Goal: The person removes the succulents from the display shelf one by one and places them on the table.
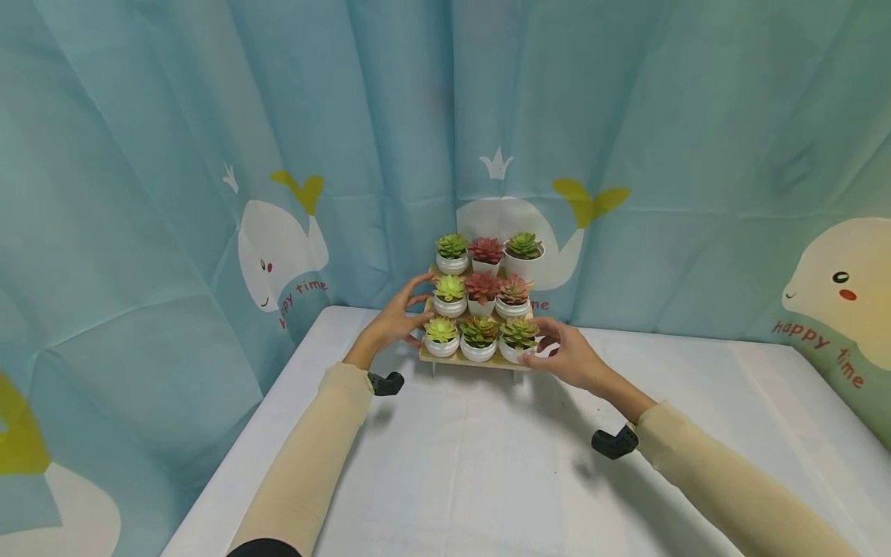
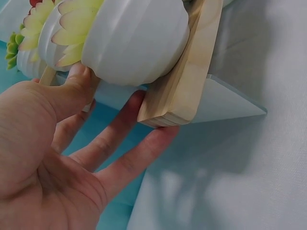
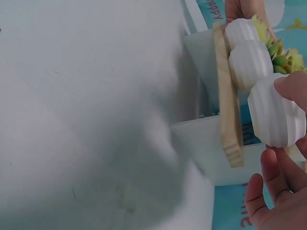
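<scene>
A tiered wooden plant stand (image 1: 480,362) with white legs carries three rows of small succulents in white pots. At its left side is my left hand (image 1: 393,321), fingers spread. In the left wrist view, its fingertips (image 2: 165,134) touch the rounded end of the lower shelf (image 2: 180,91), and the thumb lies by the shelf above. My right hand (image 1: 572,357) pinches the right-hand potted succulent (image 1: 518,333) of the front row. Seen from the right wrist, the thumb is on the ribbed white pot (image 3: 273,115), close over the shelf, with curled fingers at its far side.
The stand is at the back of a white-covered table (image 1: 445,464). Right behind it hangs a blue curtain (image 1: 404,116) printed with whales. Red succulents (image 1: 482,286) and green ones fill the upper shelves, closely spaced.
</scene>
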Demonstrator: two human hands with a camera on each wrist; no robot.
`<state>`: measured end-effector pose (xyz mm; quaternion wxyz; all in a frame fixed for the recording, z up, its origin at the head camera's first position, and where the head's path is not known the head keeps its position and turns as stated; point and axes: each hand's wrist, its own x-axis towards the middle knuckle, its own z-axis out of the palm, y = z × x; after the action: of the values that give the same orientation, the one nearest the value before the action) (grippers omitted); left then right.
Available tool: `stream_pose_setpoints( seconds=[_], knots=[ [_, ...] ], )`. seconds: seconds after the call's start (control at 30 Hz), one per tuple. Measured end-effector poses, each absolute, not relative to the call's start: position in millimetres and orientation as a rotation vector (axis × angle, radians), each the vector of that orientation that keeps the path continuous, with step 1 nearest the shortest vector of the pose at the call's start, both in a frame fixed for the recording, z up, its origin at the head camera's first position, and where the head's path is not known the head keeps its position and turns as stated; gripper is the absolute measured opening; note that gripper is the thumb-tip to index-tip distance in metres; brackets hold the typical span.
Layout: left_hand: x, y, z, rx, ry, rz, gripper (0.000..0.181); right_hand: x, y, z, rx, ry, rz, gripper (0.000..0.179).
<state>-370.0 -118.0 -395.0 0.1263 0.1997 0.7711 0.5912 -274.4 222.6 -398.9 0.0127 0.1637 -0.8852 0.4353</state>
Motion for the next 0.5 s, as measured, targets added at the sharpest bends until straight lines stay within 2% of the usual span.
stream_pose_setpoints(
  seconds=[0.5],
  knots=[
    [-370.5,-117.4,-396.2,0.570,2.294,1.689,0.076,-267.1,237.6,-377.2,0.579,-2.687,1.336,0.064]
  ],
)
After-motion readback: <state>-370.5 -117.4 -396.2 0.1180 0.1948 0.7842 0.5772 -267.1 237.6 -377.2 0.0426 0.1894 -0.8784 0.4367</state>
